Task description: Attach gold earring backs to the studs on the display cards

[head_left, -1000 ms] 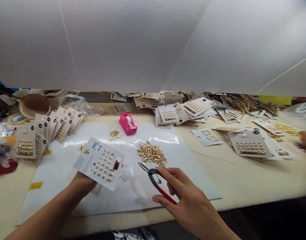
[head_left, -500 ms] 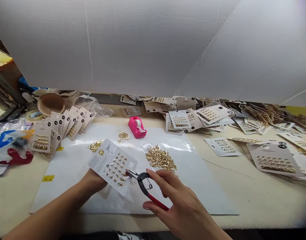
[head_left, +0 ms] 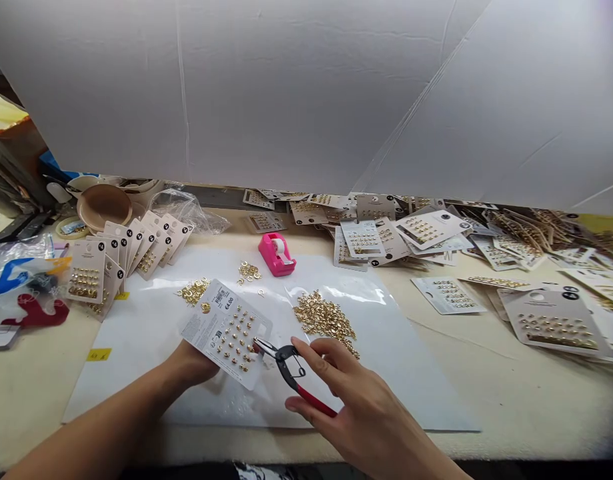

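My left hand (head_left: 196,363) holds a white earring card (head_left: 201,332) from beneath, tilted over the white sheet; most of its fingers are hidden behind the card. Rows of small gold earring backs show on the card's printed side, beside a barcode and a price. My right hand (head_left: 351,393) grips the pliers (head_left: 289,367), which have black and red handles. The plier tips touch or nearly touch a piece at the card's right edge. A pile of small gold pieces (head_left: 326,317) lies beyond the right hand, and gold rings (head_left: 193,291) lie just past the card.
A pink tape dispenser (head_left: 276,254) stands at the sheet's (head_left: 411,393) far edge. Filled earring cards (head_left: 86,267) fan out at left near a brown bowl (head_left: 105,205). Many more cards (head_left: 431,227) are heaped at back right. A grey-white panel (head_left: 306,93) overhangs the back.
The card has tilted slightly, so its price print reads more clearly. The pliers stay at the card's right edge, and the whole view has shifted a little.
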Tool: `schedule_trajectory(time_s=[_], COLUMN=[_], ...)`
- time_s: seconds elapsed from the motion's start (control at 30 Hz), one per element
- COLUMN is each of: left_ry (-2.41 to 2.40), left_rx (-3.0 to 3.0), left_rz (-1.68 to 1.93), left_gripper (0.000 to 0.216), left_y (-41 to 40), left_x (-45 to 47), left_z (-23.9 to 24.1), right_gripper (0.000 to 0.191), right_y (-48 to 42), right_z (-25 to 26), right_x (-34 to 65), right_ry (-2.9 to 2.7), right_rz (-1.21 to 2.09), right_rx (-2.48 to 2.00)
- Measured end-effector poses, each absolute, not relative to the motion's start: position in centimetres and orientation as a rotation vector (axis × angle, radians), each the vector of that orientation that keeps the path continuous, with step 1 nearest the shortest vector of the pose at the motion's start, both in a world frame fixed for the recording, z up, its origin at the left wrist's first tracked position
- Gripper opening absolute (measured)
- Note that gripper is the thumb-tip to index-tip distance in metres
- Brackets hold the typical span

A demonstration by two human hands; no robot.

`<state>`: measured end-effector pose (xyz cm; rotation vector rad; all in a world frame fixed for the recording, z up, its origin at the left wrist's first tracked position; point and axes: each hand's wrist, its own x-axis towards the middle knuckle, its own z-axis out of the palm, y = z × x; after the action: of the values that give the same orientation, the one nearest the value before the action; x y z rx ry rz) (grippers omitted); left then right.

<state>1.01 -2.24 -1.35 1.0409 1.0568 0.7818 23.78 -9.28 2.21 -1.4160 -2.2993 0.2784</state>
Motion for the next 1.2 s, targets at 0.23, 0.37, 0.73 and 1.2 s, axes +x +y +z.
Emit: schedule_trajectory(time_s=[0.23, 0.37, 0.73, 1.2], left_ry=[1.062, 0.941, 0.884, 0.969], left_rx=[1.041, 0.770, 0.529, 0.800], left_rz=[0.820, 0.821, 0.804, 0.940], left_gripper=[0.022, 0.040, 0.042, 0.030], left_y=[-2.3, -2.2, -1.5, -1.2], left_x=[1.4, 1.3, 1.6, 1.0], left_z=[-1.0, -1.5, -0.3, 0.9], right_gripper=[0.047, 0.046, 0.055, 0.057], right_y=[-8.8, -8.6, -7.4, -2.5], right_z=[2.3, 2.5, 2.1, -3.2], right_x=[23.6, 23.6, 26.0, 37.9], right_ry=[-2.342, -2.391, -2.263, -1.955], right_rz=[0.344, 0.304, 0.325, -0.105], right_rx=[-1.403, -1.418, -1.627, -2.543])
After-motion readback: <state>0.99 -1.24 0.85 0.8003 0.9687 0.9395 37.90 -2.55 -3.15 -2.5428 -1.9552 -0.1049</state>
